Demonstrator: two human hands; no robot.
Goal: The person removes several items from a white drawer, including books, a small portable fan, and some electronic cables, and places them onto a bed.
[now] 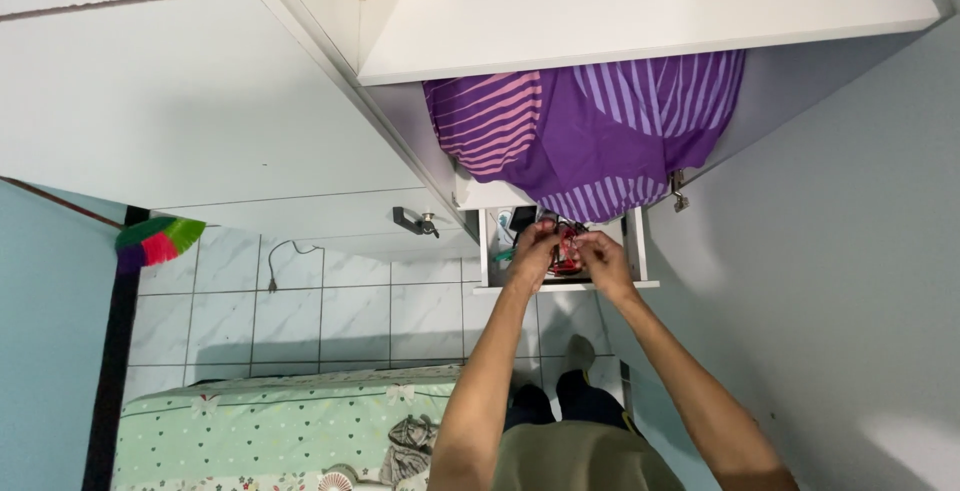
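Left hand [531, 251] and right hand [600, 256] both pinching small red item [567, 249] over open white drawer [636, 251]. Item above drawer middle, below purple striped cloth [590, 131]. Best done gently: steady two-handed grip, kept low over drawer, clear of black items [521, 218] at drawer's left.

A home bedroom (tiled floor): wardrobe [640, 11], bed [280, 421], hanging clothes [590, 131].

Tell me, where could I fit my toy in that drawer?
The open drawer is crowded: both hands, left and right, hold a red packet amid clutter. Purple striped cloth hangs above. Only the drawer's bare front edge looks free.
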